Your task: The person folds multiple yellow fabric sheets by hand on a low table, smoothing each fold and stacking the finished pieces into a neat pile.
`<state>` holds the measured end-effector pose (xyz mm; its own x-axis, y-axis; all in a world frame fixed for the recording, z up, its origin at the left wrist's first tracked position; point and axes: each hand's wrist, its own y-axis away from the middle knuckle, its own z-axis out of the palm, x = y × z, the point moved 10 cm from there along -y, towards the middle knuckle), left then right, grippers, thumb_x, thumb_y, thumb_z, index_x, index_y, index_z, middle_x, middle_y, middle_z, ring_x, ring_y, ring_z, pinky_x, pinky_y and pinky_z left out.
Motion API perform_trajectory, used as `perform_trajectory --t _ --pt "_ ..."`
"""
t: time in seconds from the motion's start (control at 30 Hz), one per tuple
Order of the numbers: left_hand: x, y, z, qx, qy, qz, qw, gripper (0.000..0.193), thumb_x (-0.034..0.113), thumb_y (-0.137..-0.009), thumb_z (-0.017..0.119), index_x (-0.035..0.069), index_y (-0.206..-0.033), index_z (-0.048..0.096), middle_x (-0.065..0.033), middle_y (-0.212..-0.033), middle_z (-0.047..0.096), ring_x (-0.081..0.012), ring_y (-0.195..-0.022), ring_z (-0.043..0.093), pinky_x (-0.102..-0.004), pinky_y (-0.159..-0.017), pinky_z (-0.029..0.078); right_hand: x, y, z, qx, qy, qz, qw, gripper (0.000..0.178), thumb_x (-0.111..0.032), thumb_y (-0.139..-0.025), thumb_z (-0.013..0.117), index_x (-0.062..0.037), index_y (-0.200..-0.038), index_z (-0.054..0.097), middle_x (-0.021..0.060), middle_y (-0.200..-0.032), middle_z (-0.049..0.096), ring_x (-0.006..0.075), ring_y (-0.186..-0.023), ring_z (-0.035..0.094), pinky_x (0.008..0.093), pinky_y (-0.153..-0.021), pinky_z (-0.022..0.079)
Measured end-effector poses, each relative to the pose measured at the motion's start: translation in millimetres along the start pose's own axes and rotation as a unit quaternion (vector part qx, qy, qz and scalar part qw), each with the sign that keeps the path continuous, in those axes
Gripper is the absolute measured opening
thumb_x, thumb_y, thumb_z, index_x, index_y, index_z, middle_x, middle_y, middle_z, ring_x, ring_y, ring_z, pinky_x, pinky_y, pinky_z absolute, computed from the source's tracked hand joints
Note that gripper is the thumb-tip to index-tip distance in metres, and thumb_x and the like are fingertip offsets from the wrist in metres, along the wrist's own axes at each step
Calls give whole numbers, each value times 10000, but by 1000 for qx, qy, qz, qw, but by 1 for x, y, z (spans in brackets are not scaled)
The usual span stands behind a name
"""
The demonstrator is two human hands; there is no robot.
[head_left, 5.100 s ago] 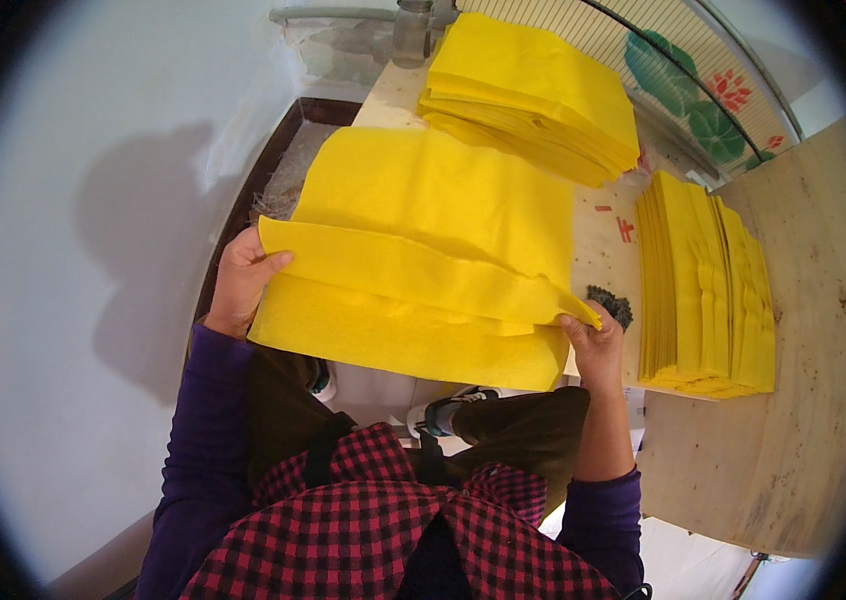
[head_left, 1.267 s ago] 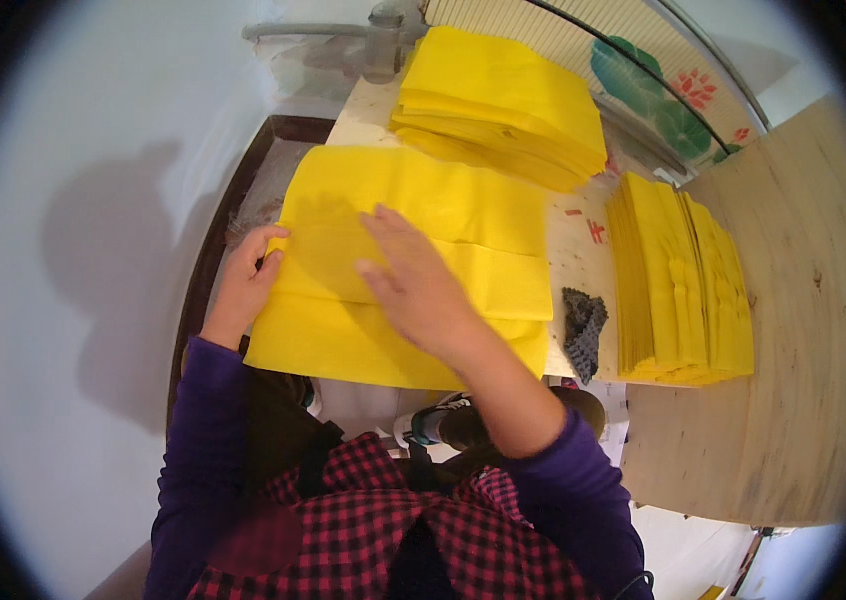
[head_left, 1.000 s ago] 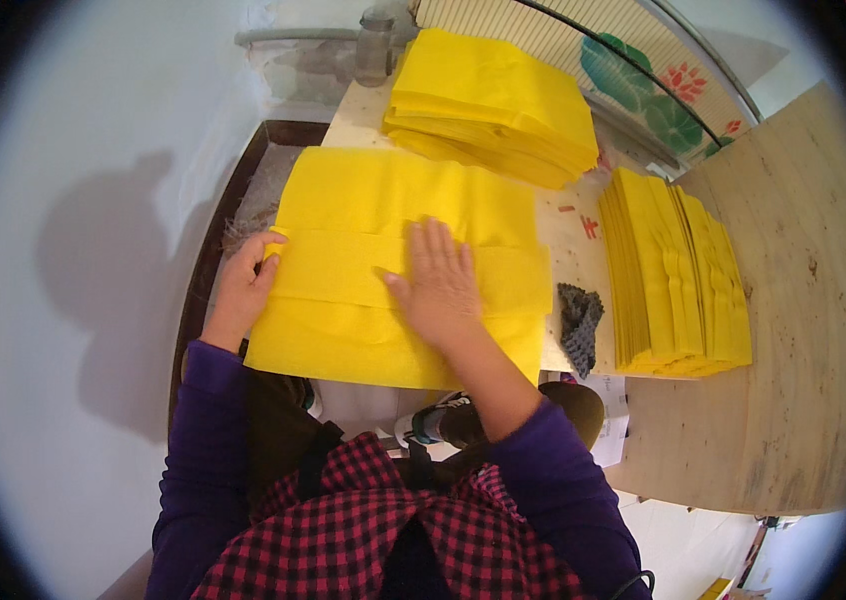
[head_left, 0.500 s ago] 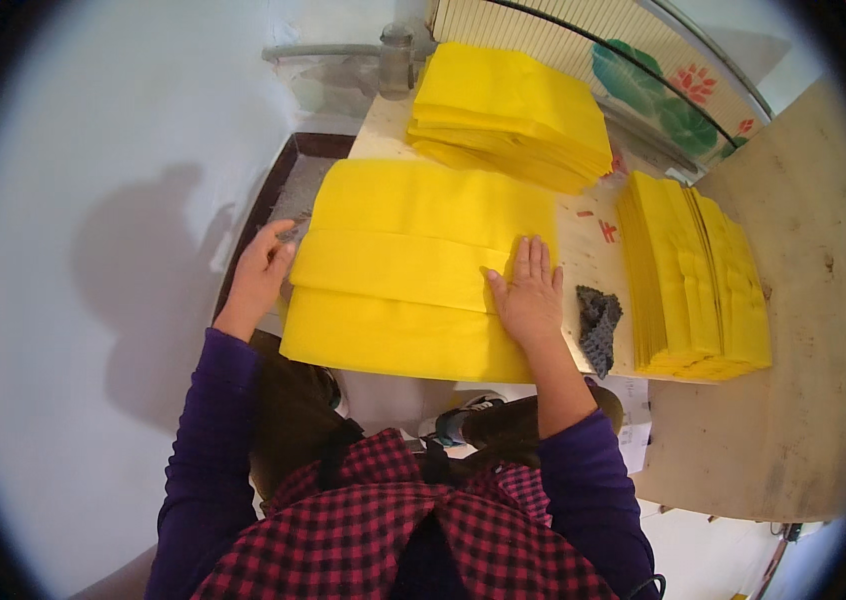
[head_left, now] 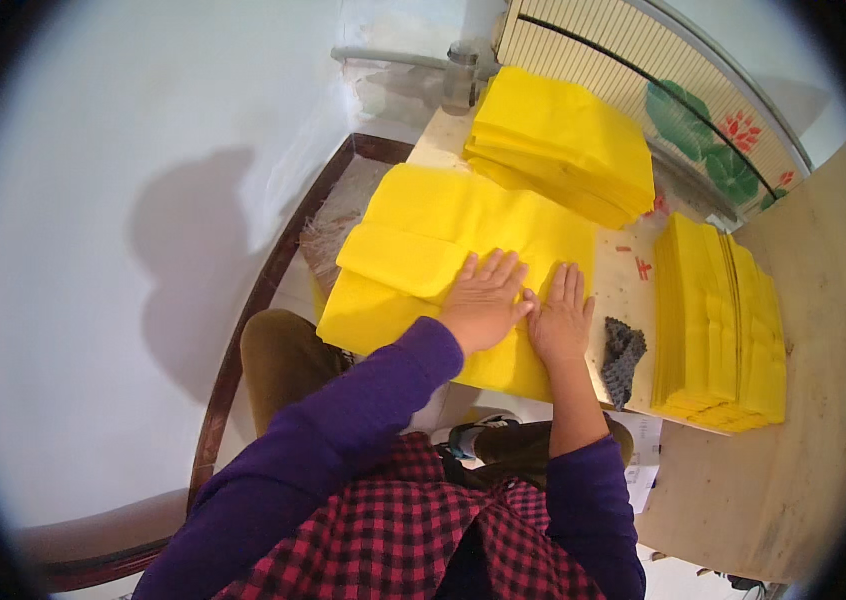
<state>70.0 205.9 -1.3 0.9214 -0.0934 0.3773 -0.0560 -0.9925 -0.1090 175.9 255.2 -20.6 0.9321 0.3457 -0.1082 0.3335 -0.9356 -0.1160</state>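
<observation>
A yellow fabric sheet (head_left: 393, 255), folded with an overlapping flap across its middle, lies flat on the wooden table in front of me. My left hand (head_left: 483, 305) rests palm down on its fold, right of the middle, fingers stretched out. Close beside it, my right hand (head_left: 561, 320) lies flat near the sheet's right edge, fingers pointing away from me. The two thumbs nearly meet. Neither hand grips anything. What lies under the sheet is hidden.
Behind it is a thick stack of folded yellow fabric (head_left: 563, 140); another yellow stack (head_left: 718, 320) stands on the right. A dark grey textured cloth (head_left: 623, 362) lies near the table's edge. A glass jar (head_left: 461, 78) stands at the back by the wall. Small red scraps (head_left: 643, 268) dot the tabletop (head_left: 615, 290).
My left hand has moved from the sheet's left edge rightward onto its fold, beside my right hand. The right hand stays flat in about the same place. The whole view has shifted.
</observation>
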Motion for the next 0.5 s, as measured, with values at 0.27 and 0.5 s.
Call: perform_trajectory --t 0.27,0.5 --pt "-125 50 -43 -3 -131 -151 980 650 421 -993 378 69 -1516 219 -123 -1587 194 -262 -1475 151 -496 -1178 117 -3 2 -3 -8 -25 11 1000 806 -557 -950 399 -20 -1513 190 158 -1586 176 263 -1477 138 486 -1178 127" --pt "-166 75 -64 -31 -143 -229 962 622 392 -1013 345 69 -1522 193 -112 -1596 163 -257 -1479 132 -492 -1180 116 -4 2 -12 -31 -21 19 999 790 -527 -956 405 -17 -1515 181 154 -1592 154 264 -1480 121 484 -1182 111"
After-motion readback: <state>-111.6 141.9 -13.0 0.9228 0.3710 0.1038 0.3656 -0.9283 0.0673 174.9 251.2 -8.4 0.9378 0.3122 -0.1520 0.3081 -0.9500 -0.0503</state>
